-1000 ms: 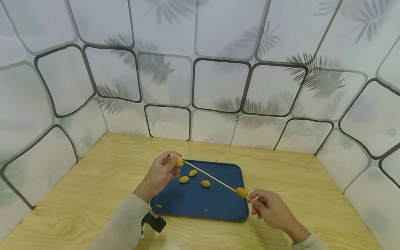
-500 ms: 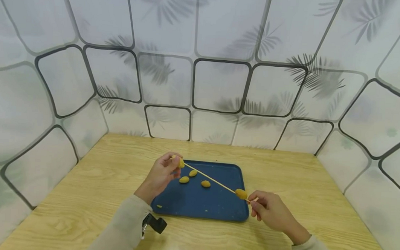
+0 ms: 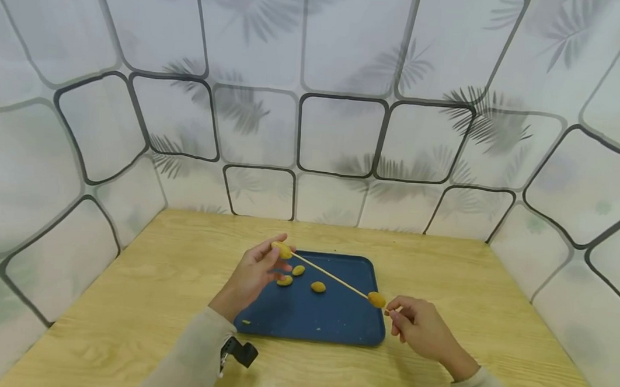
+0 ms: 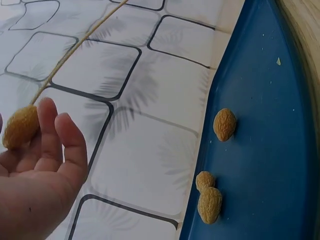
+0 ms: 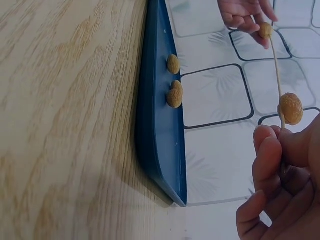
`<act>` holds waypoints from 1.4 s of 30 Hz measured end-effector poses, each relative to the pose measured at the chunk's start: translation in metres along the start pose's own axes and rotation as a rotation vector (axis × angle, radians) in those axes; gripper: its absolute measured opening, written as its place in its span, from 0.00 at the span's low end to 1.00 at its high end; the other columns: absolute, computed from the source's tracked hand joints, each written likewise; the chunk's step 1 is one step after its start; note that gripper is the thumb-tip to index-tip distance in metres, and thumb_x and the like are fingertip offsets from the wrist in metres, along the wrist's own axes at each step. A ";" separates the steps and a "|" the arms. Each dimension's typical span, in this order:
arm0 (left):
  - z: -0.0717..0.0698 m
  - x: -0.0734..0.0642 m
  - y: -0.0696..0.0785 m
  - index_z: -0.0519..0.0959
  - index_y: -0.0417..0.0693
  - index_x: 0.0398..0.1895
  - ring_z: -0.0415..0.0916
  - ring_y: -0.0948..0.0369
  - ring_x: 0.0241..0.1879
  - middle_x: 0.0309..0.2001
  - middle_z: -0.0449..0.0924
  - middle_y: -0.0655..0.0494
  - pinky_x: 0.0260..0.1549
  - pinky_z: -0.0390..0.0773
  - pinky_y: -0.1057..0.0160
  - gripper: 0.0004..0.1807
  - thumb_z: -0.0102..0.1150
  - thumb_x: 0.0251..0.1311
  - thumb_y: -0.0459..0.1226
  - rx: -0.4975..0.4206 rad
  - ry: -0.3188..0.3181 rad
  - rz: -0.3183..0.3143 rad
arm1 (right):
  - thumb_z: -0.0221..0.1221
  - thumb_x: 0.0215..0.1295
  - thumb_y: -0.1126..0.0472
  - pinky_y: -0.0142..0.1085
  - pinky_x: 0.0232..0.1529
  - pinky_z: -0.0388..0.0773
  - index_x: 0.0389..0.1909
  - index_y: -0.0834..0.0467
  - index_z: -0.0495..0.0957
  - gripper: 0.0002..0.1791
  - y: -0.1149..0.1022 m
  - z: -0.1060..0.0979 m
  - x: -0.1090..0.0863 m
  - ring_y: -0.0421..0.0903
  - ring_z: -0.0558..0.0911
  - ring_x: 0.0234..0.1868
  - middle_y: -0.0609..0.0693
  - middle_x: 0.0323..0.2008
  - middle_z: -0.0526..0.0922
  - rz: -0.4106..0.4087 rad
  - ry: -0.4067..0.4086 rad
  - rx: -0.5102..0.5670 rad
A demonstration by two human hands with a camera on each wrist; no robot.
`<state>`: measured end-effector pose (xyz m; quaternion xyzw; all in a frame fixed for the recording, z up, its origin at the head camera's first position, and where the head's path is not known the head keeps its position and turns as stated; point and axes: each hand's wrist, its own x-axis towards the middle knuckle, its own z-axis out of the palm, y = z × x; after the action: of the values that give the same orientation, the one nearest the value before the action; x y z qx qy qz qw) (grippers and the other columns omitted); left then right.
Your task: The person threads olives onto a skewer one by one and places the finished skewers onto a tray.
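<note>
My right hand (image 3: pixel 416 326) pinches the lower end of a thin wooden skewer (image 3: pixel 332 275), which slants up to the left over the tray. One wrinkled, yellow-brown dried fruit (image 5: pixel 290 108) is on the skewer just beyond the right fingertips. At the far end, my left hand (image 3: pixel 254 278) holds a second oval dried fruit (image 4: pixel 21 126) between thumb and fingers, the skewer's tip reaching it. Below lies a blue tray (image 3: pixel 329 323) carrying 3 loose dried fruits, one of them (image 3: pixel 318 287) near the middle and two nearer the left hand.
The tray rests on a light wooden table (image 3: pixel 432 264). Small yellow crumbs (image 3: pixel 246 322) lie on the tray. A patterned white backdrop (image 3: pixel 339 136) closes off the back and both sides. A black wrist device (image 3: pixel 241 351) sits on the left sleeve.
My left hand has shifted slightly to the right with its dried fruit, and its fingers have spread more. The right hand keeps its grip on the skewer, nearly still.
</note>
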<state>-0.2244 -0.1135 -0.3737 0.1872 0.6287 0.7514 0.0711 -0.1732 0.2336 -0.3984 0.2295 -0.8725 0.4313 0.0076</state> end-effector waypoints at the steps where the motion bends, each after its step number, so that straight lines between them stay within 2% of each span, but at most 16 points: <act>1: 0.000 0.000 0.000 0.56 0.44 0.74 0.76 0.61 0.41 0.61 0.67 0.42 0.38 0.77 0.63 0.28 0.41 0.76 0.43 -0.005 -0.016 0.016 | 0.53 0.69 0.73 0.32 0.11 0.67 0.37 0.65 0.78 0.06 0.000 0.000 0.000 0.38 0.73 0.15 0.50 0.18 0.78 -0.010 0.010 0.002; 3: -0.001 0.000 0.001 0.56 0.43 0.74 0.76 0.62 0.40 0.59 0.69 0.44 0.38 0.77 0.63 0.28 0.43 0.76 0.43 -0.014 -0.027 0.037 | 0.53 0.70 0.73 0.32 0.12 0.69 0.37 0.66 0.78 0.05 0.002 0.000 0.000 0.37 0.73 0.15 0.50 0.18 0.78 -0.028 0.030 0.005; 5: -0.002 -0.001 0.000 0.61 0.42 0.71 0.77 0.62 0.39 0.53 0.72 0.48 0.38 0.78 0.63 0.26 0.45 0.75 0.43 -0.014 -0.011 0.045 | 0.54 0.69 0.72 0.33 0.12 0.70 0.36 0.65 0.78 0.05 0.004 0.001 0.000 0.37 0.73 0.15 0.50 0.18 0.78 -0.053 0.044 0.012; 10: -0.001 -0.001 -0.001 0.72 0.45 0.55 0.78 0.61 0.37 0.40 0.74 0.55 0.37 0.78 0.62 0.15 0.51 0.71 0.43 -0.028 0.051 0.039 | 0.55 0.68 0.73 0.33 0.13 0.71 0.36 0.62 0.78 0.05 0.007 0.005 0.001 0.38 0.73 0.15 0.46 0.19 0.78 -0.106 0.070 0.008; 19: 0.004 -0.002 0.003 0.79 0.55 0.39 0.78 0.62 0.35 0.36 0.77 0.57 0.35 0.78 0.64 0.03 0.56 0.68 0.39 -0.097 0.043 0.044 | 0.57 0.65 0.75 0.33 0.15 0.73 0.32 0.59 0.78 0.08 0.002 0.007 0.002 0.36 0.74 0.17 0.41 0.20 0.78 -0.125 0.126 -0.024; 26: 0.006 -0.002 0.005 0.80 0.53 0.36 0.78 0.60 0.35 0.35 0.77 0.56 0.35 0.79 0.63 0.02 0.59 0.66 0.37 -0.101 0.038 0.016 | 0.59 0.61 0.77 0.32 0.14 0.72 0.27 0.54 0.77 0.14 0.000 0.011 0.006 0.34 0.72 0.16 0.47 0.19 0.79 -0.181 0.166 -0.080; 30: 0.006 -0.001 0.004 0.80 0.52 0.35 0.78 0.60 0.35 0.34 0.78 0.56 0.35 0.79 0.63 0.02 0.59 0.66 0.37 -0.088 0.038 0.012 | 0.59 0.62 0.76 0.31 0.14 0.71 0.26 0.51 0.76 0.15 -0.003 0.012 0.010 0.33 0.71 0.16 0.44 0.19 0.78 -0.194 0.165 -0.127; 35: 0.006 -0.001 0.003 0.81 0.54 0.34 0.77 0.61 0.34 0.34 0.79 0.57 0.35 0.79 0.62 0.03 0.59 0.67 0.37 -0.089 0.042 0.007 | 0.59 0.64 0.73 0.31 0.15 0.71 0.26 0.51 0.76 0.13 -0.009 0.012 0.014 0.32 0.71 0.16 0.39 0.20 0.77 -0.204 0.150 -0.162; 42: 0.007 -0.002 0.004 0.80 0.54 0.32 0.77 0.62 0.34 0.34 0.78 0.58 0.36 0.79 0.61 0.06 0.57 0.68 0.36 -0.092 0.057 -0.022 | 0.61 0.63 0.73 0.29 0.15 0.69 0.26 0.51 0.76 0.13 -0.013 0.016 0.019 0.31 0.71 0.16 0.40 0.19 0.77 -0.243 0.189 -0.187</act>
<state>-0.2197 -0.1081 -0.3691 0.1553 0.5975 0.7836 0.0700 -0.1820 0.2075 -0.3949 0.2898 -0.8701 0.3637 0.1631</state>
